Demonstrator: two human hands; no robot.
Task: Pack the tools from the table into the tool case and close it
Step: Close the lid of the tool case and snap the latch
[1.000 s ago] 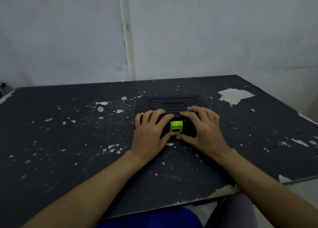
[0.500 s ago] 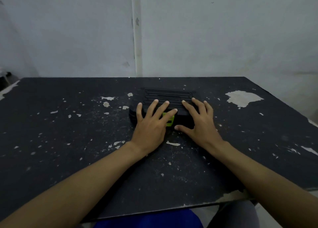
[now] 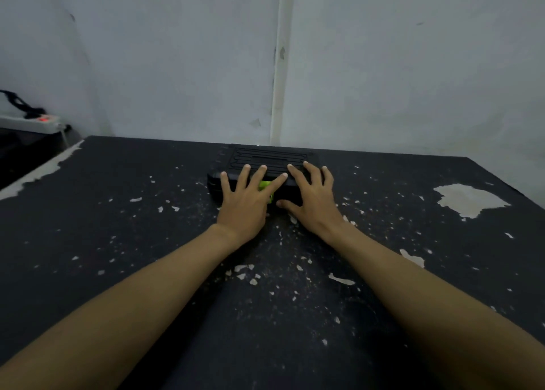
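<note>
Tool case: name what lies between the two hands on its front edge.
Head view: the green latch of the tool case sits between the left hand and right hand, partly covered by the left hand's fingers.

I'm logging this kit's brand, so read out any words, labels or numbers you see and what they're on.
No text is readable.
The tool case lid has a raised strip in its middle, too dark and blurred to read.
The green latch and the power strip show no legible marks.
</note>
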